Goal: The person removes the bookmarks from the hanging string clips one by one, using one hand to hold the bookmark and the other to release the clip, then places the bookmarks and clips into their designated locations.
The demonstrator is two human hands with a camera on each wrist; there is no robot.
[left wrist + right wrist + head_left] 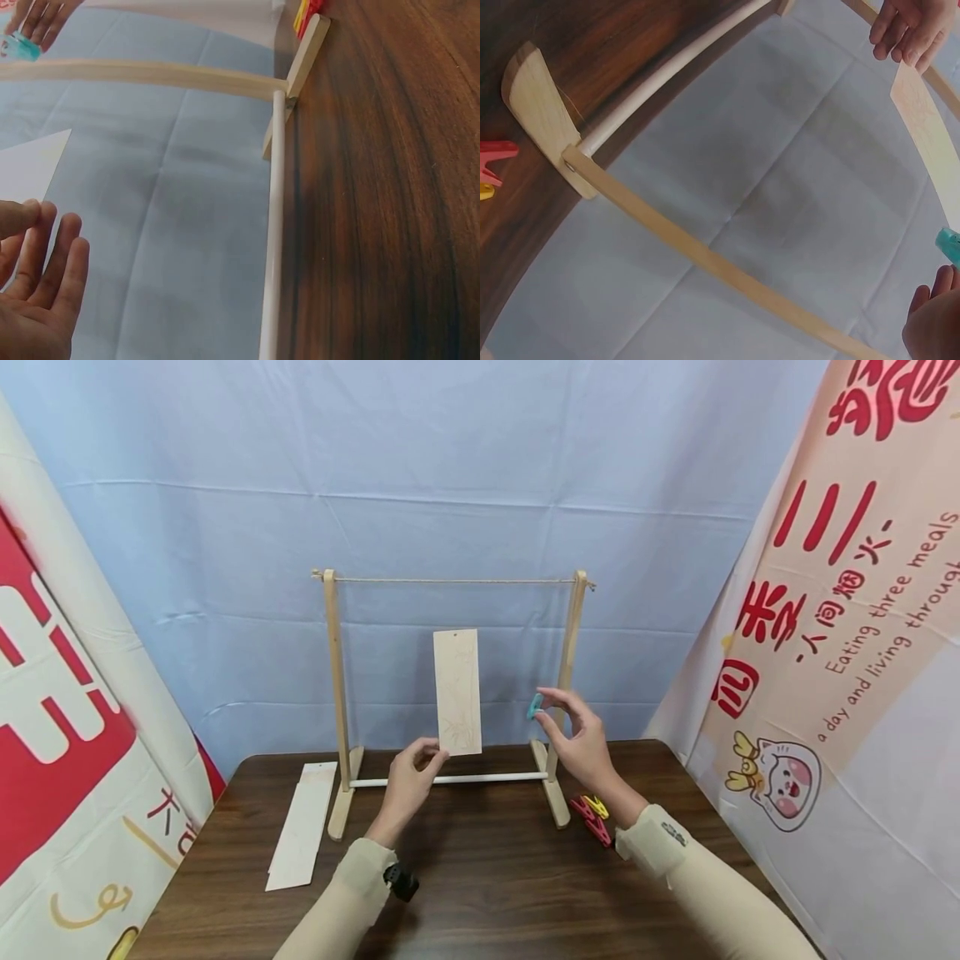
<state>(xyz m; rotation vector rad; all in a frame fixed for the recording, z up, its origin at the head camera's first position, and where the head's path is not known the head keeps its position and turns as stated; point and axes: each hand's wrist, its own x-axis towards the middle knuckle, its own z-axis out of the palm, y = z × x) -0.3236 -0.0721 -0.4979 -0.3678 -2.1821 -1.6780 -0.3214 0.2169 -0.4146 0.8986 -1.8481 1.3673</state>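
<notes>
A pale rectangular card (457, 689) with faint plant line drawings and a small hole at its top stands upright in the air. My left hand (411, 781) pinches its lower left corner between thumb and fingers. To the right, my right hand (581, 739) holds a teal clothespin (535, 706) between thumb and index finger, apart from the card. Behind the card is a wooden frame (335, 677) with a thin string (450, 581) tied between its two posts. The string runs above the card without touching it.
More pale cards (302, 827) lie overlapping on the dark wooden table (480, 877) at the left. Several red and yellow clothespins (592, 818) lie beside the frame's right foot. A white rod (487, 777) joins the posts low down. Blue cloth (480, 460) hangs behind.
</notes>
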